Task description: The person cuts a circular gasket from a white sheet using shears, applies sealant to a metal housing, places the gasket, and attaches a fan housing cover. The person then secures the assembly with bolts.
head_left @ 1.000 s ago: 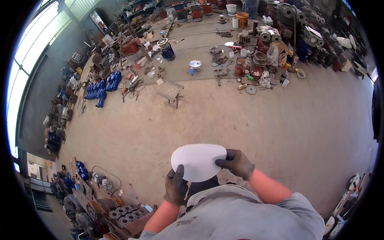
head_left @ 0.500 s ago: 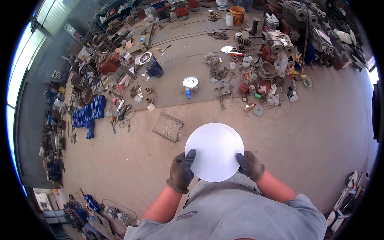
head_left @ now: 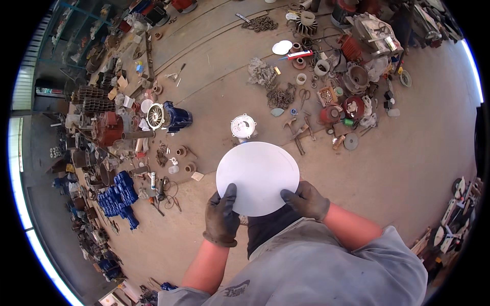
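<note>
Between my gloved hands is a thin white disc (head_left: 259,176), held in front of my body with its flat face up. My left hand (head_left: 223,216) grips its lower left edge, thumb on top. The lower right edge is pinched by my right hand (head_left: 308,200), its thumb also on the face; the fingers of both hands underneath are hidden. Just beyond the disc, a round white-topped casting (head_left: 243,126) with lugs sits on the floor, its lower part partly covered by the disc. A blue motor (head_left: 178,118) with a finned wheel at its end lies farther left.
Hammers (head_left: 297,135) lie right of the casting, near a grinding disc (head_left: 350,141). Chain (head_left: 280,97), a sealant tube (head_left: 299,54) and white discs (head_left: 282,47) are farther off. Blue castings (head_left: 119,198) and an angle grinder (head_left: 160,191) are at left, parts piles along both sides.
I have moved forward, so the casting and motor appear closer. The metal grate seen on the floor before is out of sight. Both hands still hold the disc, now tilted slightly differently.
</note>
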`<state>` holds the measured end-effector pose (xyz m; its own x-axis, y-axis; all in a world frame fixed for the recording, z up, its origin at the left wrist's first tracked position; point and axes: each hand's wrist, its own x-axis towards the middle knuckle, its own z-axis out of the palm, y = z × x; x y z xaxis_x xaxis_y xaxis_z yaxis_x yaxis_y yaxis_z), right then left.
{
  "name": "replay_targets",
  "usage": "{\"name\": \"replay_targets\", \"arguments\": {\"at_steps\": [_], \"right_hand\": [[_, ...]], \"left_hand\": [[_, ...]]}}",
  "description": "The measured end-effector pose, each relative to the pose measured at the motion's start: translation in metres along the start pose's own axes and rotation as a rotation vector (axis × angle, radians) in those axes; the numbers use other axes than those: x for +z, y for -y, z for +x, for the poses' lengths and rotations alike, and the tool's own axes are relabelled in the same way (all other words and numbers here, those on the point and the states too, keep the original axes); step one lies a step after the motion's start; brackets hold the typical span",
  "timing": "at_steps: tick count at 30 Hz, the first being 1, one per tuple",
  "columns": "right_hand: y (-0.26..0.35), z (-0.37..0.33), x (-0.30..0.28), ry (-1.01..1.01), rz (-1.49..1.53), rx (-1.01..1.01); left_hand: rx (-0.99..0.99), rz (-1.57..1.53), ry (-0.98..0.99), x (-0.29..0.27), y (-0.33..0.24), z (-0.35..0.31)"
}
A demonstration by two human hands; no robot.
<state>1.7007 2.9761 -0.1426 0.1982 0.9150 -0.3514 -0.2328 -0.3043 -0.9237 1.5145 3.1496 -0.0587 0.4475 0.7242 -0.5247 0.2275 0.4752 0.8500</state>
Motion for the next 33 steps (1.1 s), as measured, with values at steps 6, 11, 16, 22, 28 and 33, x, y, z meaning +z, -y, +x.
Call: {"name": "replay_targets", "arguments": {"at_steps": [6, 11, 16, 22, 28, 33], "right_hand": [[0.074, 0.148, -0.059, 0.375, -0.32, 0.268], [-0.109, 0.262, -0.149, -0.179, -0.531, 0.618], [-0.319, 0.391, -0.253, -0.782, -0.331, 0.75], [-0.533, 0.497, -0.331, -1.097, -0.573, 0.861], [-0.675, 0.587, -0.396, -1.223, -0.767, 0.997], [-0.738, 0.591, -0.428, -1.105, -0.9, 0.973]], "left_hand": [[-0.046, -0.1, 0.047, 0.004, -0.115, 0.144], [-0.068, 0.122, 0.158, -0.035, -0.068, 0.297], [-0.121, 0.457, 0.145, -0.106, 0.063, 0.427], [-0.109, 0.412, 0.11, -0.147, 0.246, 0.537], [-0.004, 0.851, 0.212, -0.205, 0.266, 0.601], [0.162, 0.823, -0.053, -0.224, 0.267, 0.599]]}}
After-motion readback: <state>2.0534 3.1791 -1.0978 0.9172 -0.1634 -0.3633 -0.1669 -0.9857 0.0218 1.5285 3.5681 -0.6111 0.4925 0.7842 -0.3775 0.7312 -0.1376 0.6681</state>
